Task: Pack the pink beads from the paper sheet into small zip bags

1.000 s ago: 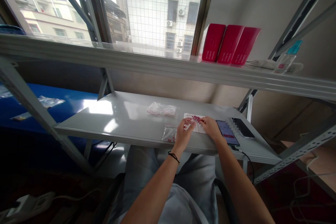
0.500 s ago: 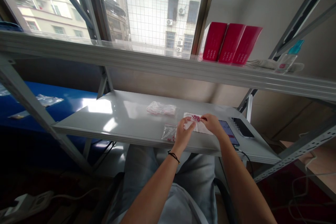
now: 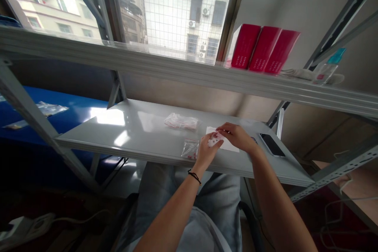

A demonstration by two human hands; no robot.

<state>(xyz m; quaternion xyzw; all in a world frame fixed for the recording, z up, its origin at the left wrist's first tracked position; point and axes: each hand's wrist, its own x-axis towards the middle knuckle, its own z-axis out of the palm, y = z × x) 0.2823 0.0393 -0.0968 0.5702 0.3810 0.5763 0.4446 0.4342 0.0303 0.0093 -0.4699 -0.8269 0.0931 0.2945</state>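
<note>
The left hand (image 3: 206, 151) held a small, clear plastic bag with reddish specks (image 3: 214, 140) between thumb and fingers, over a flat white sheet (image 3: 231, 146). The right hand (image 3: 238, 138), fingers bunched narrow, met its far edge; whether they gripped, I couldn't tell. Left lay a glossy clear bag of red bits (image 3: 189, 149); farther off, crinkled clear bags (image 3: 181, 121) sat heaped on the smooth grey tabletop (image 3: 147, 138).

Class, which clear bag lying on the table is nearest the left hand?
The flat clear bag beside the left hand, with red pieces inside; the bundled bags lie farther back.
</note>
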